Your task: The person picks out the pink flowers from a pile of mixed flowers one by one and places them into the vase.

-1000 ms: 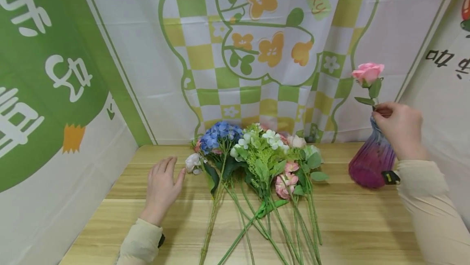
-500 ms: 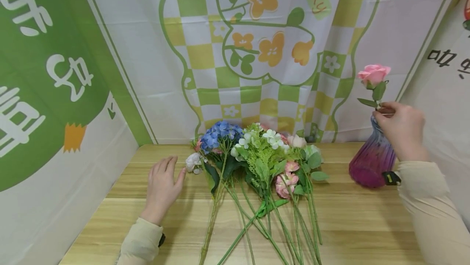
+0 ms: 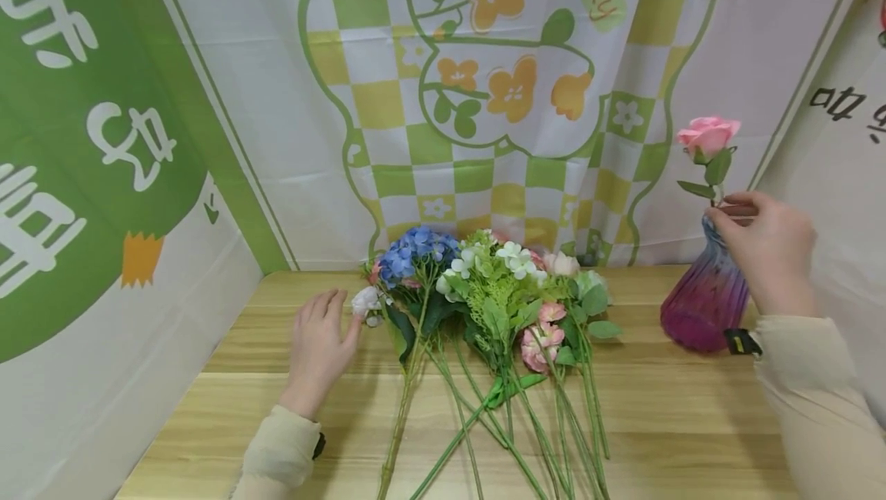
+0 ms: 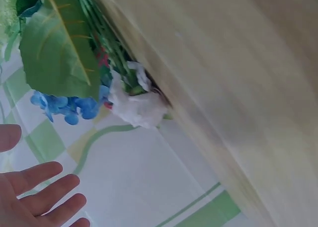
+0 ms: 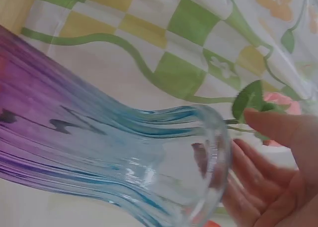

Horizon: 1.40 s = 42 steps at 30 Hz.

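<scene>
A single pink rose (image 3: 708, 138) stands with its stem in the neck of a ribbed glass vase (image 3: 704, 296), blue at the top and purple below. Beside the rim, my right hand (image 3: 775, 246) has thumb and fingers parted around the stem; the right wrist view shows a gap between thumb (image 5: 273, 125) and fingertips, with fingers (image 5: 253, 177) near the glass lip (image 5: 216, 162). At the left, my left hand (image 3: 325, 346) has its fingers extended near a white flower (image 3: 367, 302). In the left wrist view, nothing is in the left hand (image 4: 35, 192).
Several artificial flowers lie across the wooden table (image 3: 664, 438), stems toward the near edge: a blue hydrangea (image 3: 415, 254), green-and-white sprays (image 3: 494, 292) and pink blossoms (image 3: 543, 342). A printed curtain (image 3: 498, 192) hangs right behind the table.
The right hand has shifted slightly right and loosened from the stem, while the rose stays in the vase. My left hand has moved a little right, toward the white flower.
</scene>
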Tool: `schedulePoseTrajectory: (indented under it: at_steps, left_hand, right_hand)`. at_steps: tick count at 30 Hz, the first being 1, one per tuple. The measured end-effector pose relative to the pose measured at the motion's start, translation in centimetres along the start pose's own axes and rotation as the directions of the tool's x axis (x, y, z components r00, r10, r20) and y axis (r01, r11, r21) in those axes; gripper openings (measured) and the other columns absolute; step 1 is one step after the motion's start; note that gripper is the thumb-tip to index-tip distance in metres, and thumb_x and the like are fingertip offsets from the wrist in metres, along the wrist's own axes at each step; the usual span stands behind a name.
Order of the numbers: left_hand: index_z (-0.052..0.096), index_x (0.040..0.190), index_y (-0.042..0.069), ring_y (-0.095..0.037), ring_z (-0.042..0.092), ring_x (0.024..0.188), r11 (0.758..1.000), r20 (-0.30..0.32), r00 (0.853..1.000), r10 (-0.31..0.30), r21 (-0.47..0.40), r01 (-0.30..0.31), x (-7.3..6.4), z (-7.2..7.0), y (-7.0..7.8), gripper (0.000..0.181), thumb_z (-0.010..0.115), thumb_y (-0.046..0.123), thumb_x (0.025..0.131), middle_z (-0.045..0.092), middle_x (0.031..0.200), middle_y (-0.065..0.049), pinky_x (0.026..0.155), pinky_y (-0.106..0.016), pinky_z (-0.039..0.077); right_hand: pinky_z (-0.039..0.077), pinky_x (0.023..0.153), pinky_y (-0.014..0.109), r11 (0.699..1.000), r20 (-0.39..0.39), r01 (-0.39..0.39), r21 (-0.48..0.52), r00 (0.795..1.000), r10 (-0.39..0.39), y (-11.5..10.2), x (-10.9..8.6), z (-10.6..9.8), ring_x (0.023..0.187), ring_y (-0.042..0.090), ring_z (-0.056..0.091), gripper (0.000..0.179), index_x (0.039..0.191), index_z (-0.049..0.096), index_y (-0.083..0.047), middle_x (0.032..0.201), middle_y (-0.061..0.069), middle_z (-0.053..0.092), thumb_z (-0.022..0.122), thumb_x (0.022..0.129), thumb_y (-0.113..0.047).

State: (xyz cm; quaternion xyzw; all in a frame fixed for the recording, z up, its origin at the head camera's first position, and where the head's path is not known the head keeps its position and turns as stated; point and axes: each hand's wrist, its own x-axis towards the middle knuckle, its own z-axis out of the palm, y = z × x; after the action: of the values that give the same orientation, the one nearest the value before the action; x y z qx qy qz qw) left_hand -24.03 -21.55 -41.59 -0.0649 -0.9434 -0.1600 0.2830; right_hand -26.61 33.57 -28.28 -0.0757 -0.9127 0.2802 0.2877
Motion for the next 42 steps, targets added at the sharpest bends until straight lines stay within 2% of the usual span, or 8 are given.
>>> schedulePoseTrajectory:
  at_steps: [5,10,13,15,17,23,34,42]
  left_hand:
    - [0.054,0.127,-0.003,-0.040,0.048,0.118,1.000,-0.031,0.999,0.024,0.000,-0.024,0.6,0.1,1.4,0.049,0.060,0.030,0.091,0.054,0.129,-0.024,0.099,-0.057,0.037]
    - [0.058,0.125,-0.001,-0.038,0.051,0.113,0.997,-0.079,0.994,0.072,-0.036,-0.075,1.5,0.2,3.8,0.045,0.063,0.027,0.090,0.057,0.124,-0.021,0.094,-0.056,0.040]
    - [0.059,0.124,0.000,-0.037,0.052,0.112,0.994,-0.091,0.991,0.093,-0.055,-0.099,2.1,0.3,5.3,0.042,0.063,0.025,0.090,0.058,0.124,-0.020,0.093,-0.054,0.041]
    - [0.060,0.122,0.000,-0.036,0.052,0.112,0.992,-0.096,0.990,0.105,-0.061,-0.111,2.3,0.5,6.2,0.040,0.063,0.025,0.091,0.058,0.124,-0.019,0.092,-0.054,0.042]
    - [0.060,0.121,0.002,-0.034,0.052,0.112,0.990,-0.101,0.988,0.115,-0.066,-0.122,2.6,0.7,7.1,0.038,0.063,0.025,0.091,0.059,0.123,-0.017,0.091,-0.052,0.043]
    - [0.062,0.118,0.003,-0.032,0.054,0.109,0.979,-0.127,0.979,0.161,-0.104,-0.174,3.1,1.5,9.7,0.034,0.066,0.021,0.088,0.061,0.117,-0.014,0.091,-0.049,0.044]
    - [0.066,0.109,0.008,-0.026,0.059,0.099,0.951,-0.136,0.959,0.248,-0.155,-0.268,3.5,3.4,14.8,0.026,0.070,0.018,0.086,0.066,0.105,-0.008,0.082,-0.043,0.049]
    - [0.069,0.103,0.008,-0.023,0.059,0.094,0.946,-0.096,0.959,0.267,-0.167,-0.280,3.5,4.8,17.6,0.020,0.070,0.015,0.085,0.065,0.099,-0.006,0.083,-0.039,0.049]
  right_hand:
    - [0.033,0.072,0.030,0.995,-0.101,-0.096,-0.001,0.990,0.096,-1.1,-1.7,-0.5,0.069,-0.003,0.044,0.054,0.119,0.052,0.000,0.109,0.021,0.065,0.053,0.091,-0.046]
    - [0.030,0.067,0.025,1.000,-0.322,-0.016,0.009,0.947,0.018,-2.8,-3.4,-0.4,0.064,-0.013,0.038,0.043,0.110,0.058,0.001,0.096,0.018,0.067,0.056,0.092,-0.038]
    - [0.030,0.062,0.016,0.997,-0.381,0.041,0.060,0.925,-0.016,-3.6,-4.0,-0.2,0.061,-0.024,0.032,0.037,0.103,0.063,-0.001,0.083,0.001,0.067,0.061,0.090,-0.036]
    - [0.030,0.061,0.010,0.992,-0.383,0.073,0.106,0.923,-0.027,-3.9,-4.4,0.1,0.062,-0.025,0.036,0.035,0.100,0.065,-0.002,0.078,-0.013,0.060,0.063,0.088,-0.035]
    - [0.030,0.059,0.007,0.987,-0.371,0.090,0.134,0.928,-0.034,-4.0,-4.7,0.5,0.063,-0.025,0.039,0.034,0.098,0.066,-0.002,0.077,-0.017,0.056,0.064,0.088,-0.034]
    - [0.032,0.061,0.013,0.984,-0.335,0.129,0.121,0.939,-0.082,-4.1,-5.9,2.2,0.063,-0.027,0.036,0.034,0.095,0.065,0.000,0.083,0.016,0.070,0.063,0.089,-0.034]
    - [0.031,0.054,0.017,0.984,-0.285,0.140,0.115,0.953,-0.102,-4.2,-7.2,5.2,0.055,-0.026,0.031,0.031,0.091,0.069,-0.005,0.077,0.014,0.070,0.062,0.090,-0.035]
    - [0.035,0.054,0.020,0.990,-0.215,0.096,0.106,0.974,-0.072,-4.3,-7.8,6.8,0.055,-0.017,0.039,0.030,0.091,0.069,-0.009,0.077,0.010,0.071,0.060,0.091,-0.037]
